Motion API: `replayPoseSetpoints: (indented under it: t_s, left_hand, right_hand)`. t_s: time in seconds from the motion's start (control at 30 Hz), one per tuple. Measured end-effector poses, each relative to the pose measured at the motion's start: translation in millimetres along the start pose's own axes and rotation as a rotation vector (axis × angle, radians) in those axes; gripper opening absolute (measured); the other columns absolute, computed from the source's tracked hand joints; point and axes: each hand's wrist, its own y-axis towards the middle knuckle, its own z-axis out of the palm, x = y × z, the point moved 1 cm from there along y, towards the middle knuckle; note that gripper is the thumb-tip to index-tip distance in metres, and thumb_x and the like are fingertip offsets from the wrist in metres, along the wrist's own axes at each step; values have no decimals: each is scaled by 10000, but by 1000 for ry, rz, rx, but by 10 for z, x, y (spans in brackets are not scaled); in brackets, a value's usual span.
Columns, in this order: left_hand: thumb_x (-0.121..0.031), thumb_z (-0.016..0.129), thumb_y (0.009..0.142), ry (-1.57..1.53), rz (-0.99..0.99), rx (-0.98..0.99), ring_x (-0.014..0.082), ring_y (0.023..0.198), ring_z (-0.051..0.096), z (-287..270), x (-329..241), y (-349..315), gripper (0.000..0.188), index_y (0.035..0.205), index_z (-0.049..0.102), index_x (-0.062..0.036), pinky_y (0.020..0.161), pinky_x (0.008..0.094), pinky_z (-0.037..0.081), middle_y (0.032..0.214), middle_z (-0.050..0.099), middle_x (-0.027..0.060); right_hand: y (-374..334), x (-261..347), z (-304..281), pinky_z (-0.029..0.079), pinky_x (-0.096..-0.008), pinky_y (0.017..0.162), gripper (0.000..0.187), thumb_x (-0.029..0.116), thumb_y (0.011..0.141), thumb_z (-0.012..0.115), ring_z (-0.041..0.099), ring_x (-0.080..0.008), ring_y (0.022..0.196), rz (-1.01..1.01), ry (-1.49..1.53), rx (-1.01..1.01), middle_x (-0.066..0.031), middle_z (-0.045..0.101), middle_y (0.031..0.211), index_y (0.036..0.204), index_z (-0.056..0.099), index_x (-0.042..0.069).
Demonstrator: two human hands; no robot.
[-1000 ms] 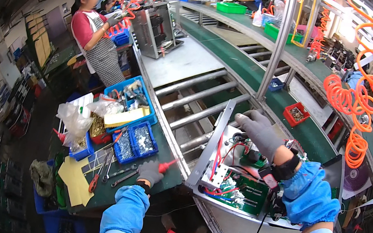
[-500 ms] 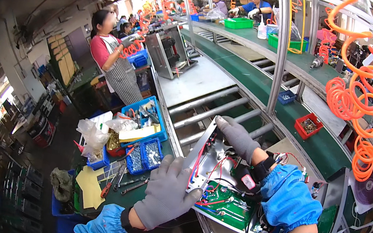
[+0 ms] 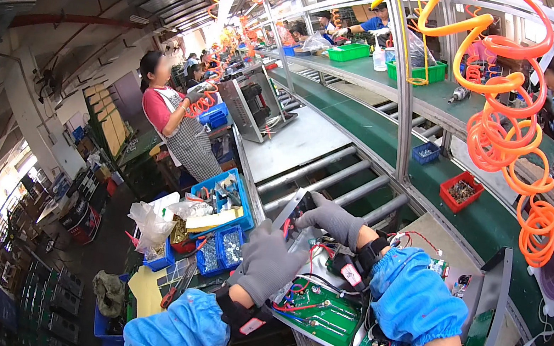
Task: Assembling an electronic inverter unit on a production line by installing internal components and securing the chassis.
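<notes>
Both my hands wear grey gloves and are at an upright silver metal panel (image 3: 291, 206) on the left side of an opened metal chassis. My right hand (image 3: 332, 222) is closed on the panel's far end, its fingers bent over the edge. My left hand (image 3: 269, 263) grips the near part of the panel and hides much of it. Inside the chassis, just right of my left hand, lie a green circuit board (image 3: 327, 318) and red, black and blue wires. More boards and components sit under my right forearm, partly hidden by its blue sleeve.
Blue bins of small hardware (image 3: 221, 249) stand to the left, near a pair of pliers (image 3: 178, 286). Metal rollers (image 3: 333, 181) lie beyond the chassis. A red parts bin (image 3: 461, 191) and orange coiled air hoses (image 3: 506, 128) are at the right. A co-worker (image 3: 174, 118) stands at the far left.
My left hand has moved up and right, from lying spread to closing at the panel. My right hand has shifted slightly left and down with the panel's far end. The view has tilted.
</notes>
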Motion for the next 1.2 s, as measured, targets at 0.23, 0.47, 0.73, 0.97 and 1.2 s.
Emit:
replayPoseSetpoints:
  t_s: [0.23,0.47,0.73,0.97,1.2]
  left_hand:
    - [-360,671,740,156,252,-144,472,1333,347,161,-1,-80,627,1177,581,81,1072,531,281,1411,375,350]
    - [-376,666,756,364,330,-130,482,1373,279,217,24,-75,697,1211,543,138,1087,544,231,1437,335,343]
    - [-404,656,772,278,370,-134,475,1355,311,116,50,-88,683,1172,567,143,1061,547,274,1436,333,347]
    - [-493,686,775,-100,542,213,524,1357,311,-294,468,-55,695,1260,576,-8,1094,505,332,1464,264,383]
    - [-520,709,760,-345,566,313,469,1377,326,-316,763,38,675,1237,629,-48,1116,449,318,1486,292,336]
  right_hand:
    - [24,32,101,485,-329,898,960,325,636,791,612,-285,1048,60,-333,-99,-228,616,1141,1356,326,-107]
    - [89,-89,317,470,-365,978,1145,454,676,689,585,-402,1161,102,-627,-320,-344,546,1259,1478,110,-124]
    - [25,-101,382,477,-383,940,960,360,701,669,609,-402,1111,12,-455,-432,-313,585,1214,1460,257,-60]
    - [-10,-157,342,486,-409,912,841,397,725,697,635,-375,1045,-57,-494,-449,-246,650,1088,1404,392,6]
    - [89,-252,408,491,-444,868,722,396,762,625,636,-429,988,-95,-494,-515,-296,651,1001,1317,442,-28]
